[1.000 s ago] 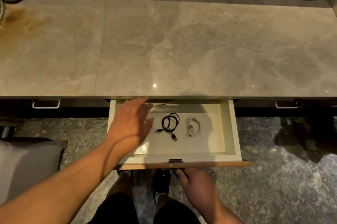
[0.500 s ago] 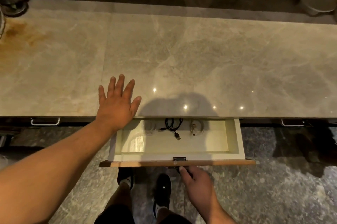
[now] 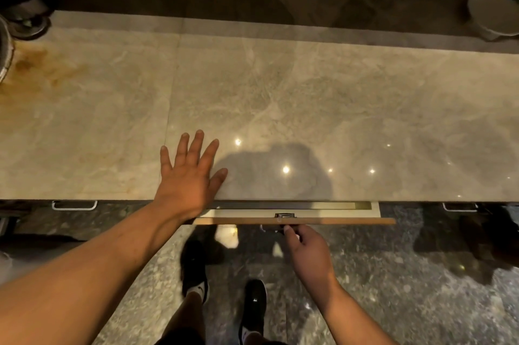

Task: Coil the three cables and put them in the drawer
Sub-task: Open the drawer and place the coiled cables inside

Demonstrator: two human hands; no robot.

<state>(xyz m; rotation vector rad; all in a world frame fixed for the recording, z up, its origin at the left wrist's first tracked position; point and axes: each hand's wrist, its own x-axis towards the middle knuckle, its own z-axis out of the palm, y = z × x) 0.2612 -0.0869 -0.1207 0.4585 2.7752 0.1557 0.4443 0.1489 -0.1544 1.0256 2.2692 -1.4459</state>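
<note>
The drawer (image 3: 337,221) under the marble countertop (image 3: 309,108) stands almost pushed in; only its wooden front edge and a thin strip of pale inside wall show. The cables inside are hidden under the counter. My left hand (image 3: 188,176) lies flat with spread fingers on the countertop's front edge, left of the drawer. My right hand (image 3: 306,249) is below the drawer front, its fingers curled at the metal handle (image 3: 273,229) under the small latch plate.
Two more drawer handles show under the counter, one on the left (image 3: 74,205) and one on the right (image 3: 459,207). A round grey object (image 3: 493,14) sits far right behind the counter. My feet (image 3: 196,268) stand on the speckled floor.
The drawer has slid in from wide open to nearly closed, hiding the cables. My left hand left the drawer and came to rest flat on the countertop. My right hand stayed at the handle.
</note>
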